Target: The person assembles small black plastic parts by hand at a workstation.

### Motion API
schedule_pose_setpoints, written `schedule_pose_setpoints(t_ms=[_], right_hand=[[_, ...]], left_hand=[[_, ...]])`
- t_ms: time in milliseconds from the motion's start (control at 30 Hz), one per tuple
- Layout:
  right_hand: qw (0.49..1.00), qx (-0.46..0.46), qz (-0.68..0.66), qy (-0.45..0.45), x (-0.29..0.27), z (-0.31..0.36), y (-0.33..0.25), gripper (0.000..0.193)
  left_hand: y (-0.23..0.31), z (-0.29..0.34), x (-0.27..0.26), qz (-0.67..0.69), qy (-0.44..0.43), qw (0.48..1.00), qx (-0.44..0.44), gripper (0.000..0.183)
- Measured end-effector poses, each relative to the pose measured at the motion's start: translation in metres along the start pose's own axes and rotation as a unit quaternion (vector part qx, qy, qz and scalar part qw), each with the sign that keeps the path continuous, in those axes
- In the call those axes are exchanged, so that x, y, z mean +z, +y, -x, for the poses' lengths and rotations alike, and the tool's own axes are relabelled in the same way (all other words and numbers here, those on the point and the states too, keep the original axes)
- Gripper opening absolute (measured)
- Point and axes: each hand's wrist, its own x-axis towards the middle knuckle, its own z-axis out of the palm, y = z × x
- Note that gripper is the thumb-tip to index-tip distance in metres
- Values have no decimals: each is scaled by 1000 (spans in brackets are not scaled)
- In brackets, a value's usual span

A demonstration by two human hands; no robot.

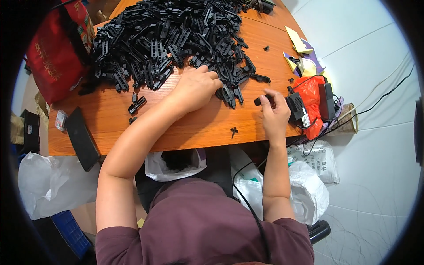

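Note:
A large heap of slatted black plastic parts (154, 48) covers the far part of the wooden table. At the heap's near edge is my left hand (196, 88), back up, its fingers curled down among the parts. The fingertips are hidden, so whatever they grip does not show. To the right, my right hand (276, 110) pinches a small black plastic piece (258, 101) between thumb and fingers, above the tabletop. A tiny black cross-shaped piece (234, 131) lies near the front edge, between my forearms. Left of my left forearm rests a loose black part (137, 104).
A red bag (55, 57) stands at the left, with a black flat slab (83, 139) over the front edge. Black adapters (327, 101), cables and a red plastic bag (311, 97) crowd the right edge. Below the table sits an open white bag (176, 171).

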Motion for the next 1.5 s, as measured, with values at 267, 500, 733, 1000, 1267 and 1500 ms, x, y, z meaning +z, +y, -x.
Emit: schedule_pose_setpoints(t_ms=[267,500,733,1000,1267,1500], right_hand=[[935,101,-339,21,2,18,-8,21],[896,117,-426,-35,9,22,-37,25],[883,-10,-451,-129,15,14,-68,20],[949,-204,-238,-25,22,23,-76,23],[942,-253,-219,3,22,35,-77,27],[958,-115,-234,-115,17,43,-81,26]], left_hand=[[7,-1,-29,60,-13,996,-64,16],[1,0,-44,455,25,838,-301,29],[16,15,-65,619,-58,728,-289,27],[35,32,-75,521,3,832,-189,27],[42,46,-70,295,117,948,-11,33],[41,64,-74,271,102,957,-4,38]])
